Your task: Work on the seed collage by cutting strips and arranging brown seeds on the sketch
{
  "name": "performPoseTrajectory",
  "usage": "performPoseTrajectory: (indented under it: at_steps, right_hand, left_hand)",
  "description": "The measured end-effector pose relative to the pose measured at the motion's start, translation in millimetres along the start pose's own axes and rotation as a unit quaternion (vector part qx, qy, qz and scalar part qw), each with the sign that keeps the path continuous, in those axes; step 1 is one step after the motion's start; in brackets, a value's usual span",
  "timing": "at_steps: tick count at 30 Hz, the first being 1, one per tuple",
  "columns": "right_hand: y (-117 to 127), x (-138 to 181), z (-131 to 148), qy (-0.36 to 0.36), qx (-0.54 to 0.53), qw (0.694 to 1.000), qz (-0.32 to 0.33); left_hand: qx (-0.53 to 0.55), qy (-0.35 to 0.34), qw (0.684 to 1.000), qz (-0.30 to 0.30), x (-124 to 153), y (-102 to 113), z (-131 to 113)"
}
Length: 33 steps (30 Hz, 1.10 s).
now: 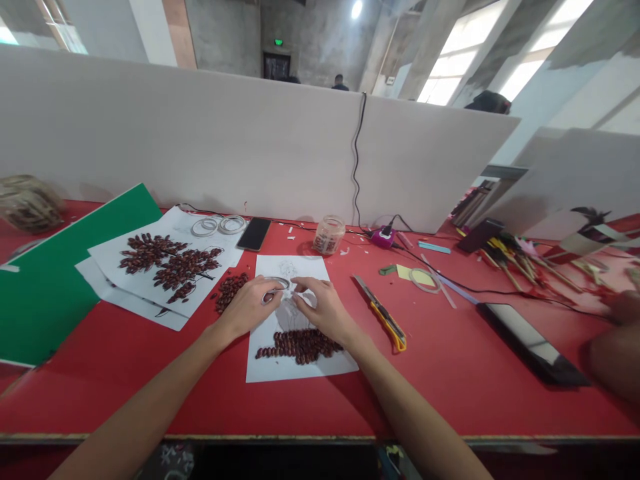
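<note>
My left hand is closed on a narrow roll of tape, which sticks out past its fingertips. Close by, my right hand pinches with thumb and fingers beside the roll; a small whitish bit shows there, too blurred to name. Both hands are over a white sheet of paper bearing a faint line drawing. Rows of dark red-brown beans cover the lower part of that drawing, partly behind my right wrist. A loose pile of beans lies left of the sheet, beside my left hand.
A yellow utility knife lies right of the sheet. Behind stand a jar of beans and a purple power adapter; a phone lies there. Left are a bean-covered picture and a green board. Another person's arm is far right.
</note>
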State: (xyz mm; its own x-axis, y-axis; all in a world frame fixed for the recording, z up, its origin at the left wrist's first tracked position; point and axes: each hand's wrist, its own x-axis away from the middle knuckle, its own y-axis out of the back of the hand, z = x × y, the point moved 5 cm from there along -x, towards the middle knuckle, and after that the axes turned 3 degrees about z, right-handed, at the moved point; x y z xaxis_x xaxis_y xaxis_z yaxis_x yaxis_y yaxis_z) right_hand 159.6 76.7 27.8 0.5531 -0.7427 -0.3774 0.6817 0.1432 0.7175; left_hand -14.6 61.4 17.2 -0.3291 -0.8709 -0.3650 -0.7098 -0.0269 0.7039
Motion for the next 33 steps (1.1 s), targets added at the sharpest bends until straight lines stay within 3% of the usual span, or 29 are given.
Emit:
performPoseTrajectory:
  at_steps: [7, 16, 20, 24, 26, 29, 31, 33]
  right_hand:
    - [-2.8, -3.1, 5.5, -0.021, 0.018, 1.0, -0.009]
    - [-1.6, -2.8, 9.3, 0.014, 0.018, 0.997, -0.067]
    - [0.5, -0.8, 14.9, 0.062, 0.1, 0.989, -0.092]
    - [1.7, 2.7, 23.9, 0.106, 0.143, 0.982, -0.061]
    - [3.1, 3.9, 26.5, 0.099, 0.121, 0.987, -0.044]
    - [7.2, 2.8, 21.5, 0.026, 0.018, 0.999, -0.043]
    - [6.9, 1.0, 14.6, -0.028, -0.076, 0.996, -0.025]
    - [4.2, -0.8, 9.7, -0.055, -0.154, 0.986, 0.007]
  left_hand:
    - [-0.018, -0.021, 1.0, -0.016, 0.3, -3.5, -2.5]
    - [0.028, 0.0, 0.999, -0.038, -0.4, -0.8, -8.8]
    - [0.092, 0.028, 0.993, -0.064, -1.8, -0.7, -9.7]
    - [0.133, 0.085, 0.984, -0.078, -4.3, 3.8, 4.0]
    - [0.103, 0.101, 0.985, -0.096, -4.1, 11.4, 14.4]
    - [-0.005, 0.075, 0.992, -0.106, -2.4, 21.0, 20.2]
    - [-0.047, 0.054, 0.992, -0.104, -0.9, 22.7, 15.4]
    - [-0.019, 0.032, 0.995, -0.094, -0.5, 20.9, 4.9]
